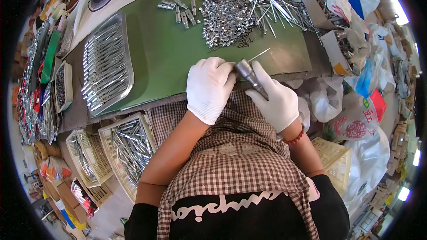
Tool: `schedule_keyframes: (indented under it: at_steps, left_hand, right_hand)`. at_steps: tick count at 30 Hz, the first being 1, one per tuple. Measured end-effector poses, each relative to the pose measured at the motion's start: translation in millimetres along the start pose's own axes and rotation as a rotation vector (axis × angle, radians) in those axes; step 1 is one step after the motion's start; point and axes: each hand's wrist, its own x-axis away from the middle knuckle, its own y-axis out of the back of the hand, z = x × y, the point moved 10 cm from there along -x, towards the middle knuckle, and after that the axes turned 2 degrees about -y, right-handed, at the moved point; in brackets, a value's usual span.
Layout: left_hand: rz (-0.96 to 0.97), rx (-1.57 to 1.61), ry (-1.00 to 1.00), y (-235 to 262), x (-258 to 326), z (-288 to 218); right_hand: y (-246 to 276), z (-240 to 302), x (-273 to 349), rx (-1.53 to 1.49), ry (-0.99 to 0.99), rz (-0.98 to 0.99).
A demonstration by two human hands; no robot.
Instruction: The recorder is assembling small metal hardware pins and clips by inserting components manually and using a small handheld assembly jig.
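Two gloved hands at the near edge of a green mat (158,64). The left hand (209,85) is curled, fingertips drawn together beside the tip of a metal tool (252,76); what it grips, if anything, cannot be told. The right hand (279,103) is partly closed around the tool, thumb and fingers on either side. A thin rod (260,54) slants out beyond the tool, its near end hidden. Ahead of both hands: heaped sleeves (224,20), with loose rods (275,9) to their right and cylinders (179,16) to their left. Left of the left hand: a tray (129,69) of rod-like pieces (103,64), laid in rows.
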Motion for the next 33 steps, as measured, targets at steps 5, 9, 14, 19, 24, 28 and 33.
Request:
schedule_keyframes:
  at_steps: [5, 9, 14, 19, 24, 28, 33]
  left_hand:
    - [-0.055, 0.067, 0.053, 5.5, 1.2, 5.0]
    - [-0.026, 0.084, 0.066, 2.4, 1.1, 5.8]
    - [-0.059, 0.059, 0.047, 6.0, 3.6, 4.4]
    - [-0.045, 0.027, 0.091, 6.0, 1.7, 3.8]
    - [-0.058, 0.013, 0.104, 4.6, 3.7, 4.6]
    - [-0.06, 0.006, 0.091, 8.2, 3.9, 0.3]
    - [-0.134, -0.061, 0.049, 15.5, 7.3, -5.3]
  right_hand:
    - [57.3, -27.2, 3.0, -0.112, -0.028, -0.405]
    - [60.4, 2.2, 7.9, -0.285, 0.047, -0.372]
    - [6.5, -4.0, -2.5, 0.11, -0.175, 0.118]
    - [15.7, 0.1, 2.3, -0.116, -0.107, -0.098]
    - [44.3, 2.6, 4.7, -0.247, -0.111, -0.227]
    - [-9.7, -9.8, 2.4, -0.048, -0.226, 0.127]
    - [44.5, 13.4, 8.9, -0.279, -0.002, -0.276]
